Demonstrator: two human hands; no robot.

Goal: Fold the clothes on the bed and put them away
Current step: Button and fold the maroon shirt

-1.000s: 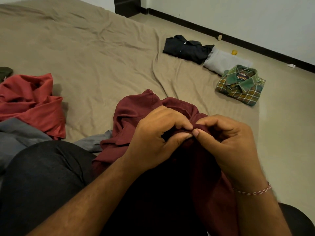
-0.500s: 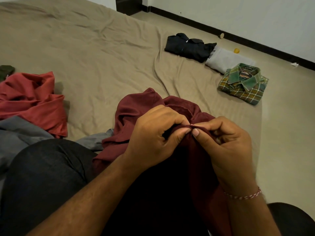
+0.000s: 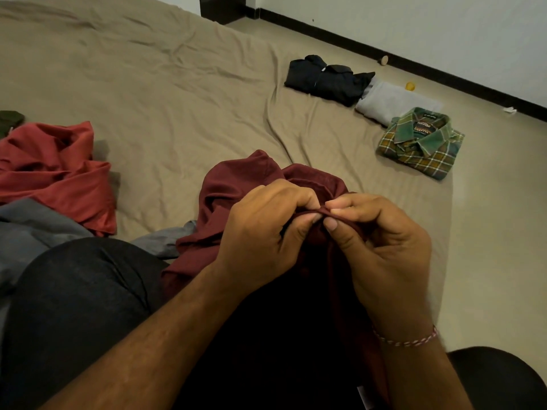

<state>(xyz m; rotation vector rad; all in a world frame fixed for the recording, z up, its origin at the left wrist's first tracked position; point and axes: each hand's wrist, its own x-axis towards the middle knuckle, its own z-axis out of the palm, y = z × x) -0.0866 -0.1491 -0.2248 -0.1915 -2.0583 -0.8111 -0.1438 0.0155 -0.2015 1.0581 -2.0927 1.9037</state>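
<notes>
A maroon shirt [image 3: 236, 184] lies bunched in front of me on the tan bed [image 3: 165, 93]. My left hand [image 3: 266, 232] and my right hand [image 3: 381, 250] meet at its upper edge, and each pinches a small fold of the fabric between thumb and fingers. The lower part of the shirt hangs in shadow between my arms. At the bed's far right edge sit three folded garments: a black one [image 3: 325, 79], a light grey one [image 3: 387, 103] and a green plaid shirt [image 3: 423, 143].
A crumpled red garment [image 3: 59, 173] and a grey garment [image 3: 32, 229] lie on the left. A dark green item [image 3: 10, 121] peeks in at the left edge. My knee in dark trousers [image 3: 74, 306] fills the lower left. Small bits lie on the floor [image 3: 488, 232] by the wall.
Both hands have stayed pinched on the shirt's edge, with the fingers shifting slightly along the fold. The view has drifted a little.
</notes>
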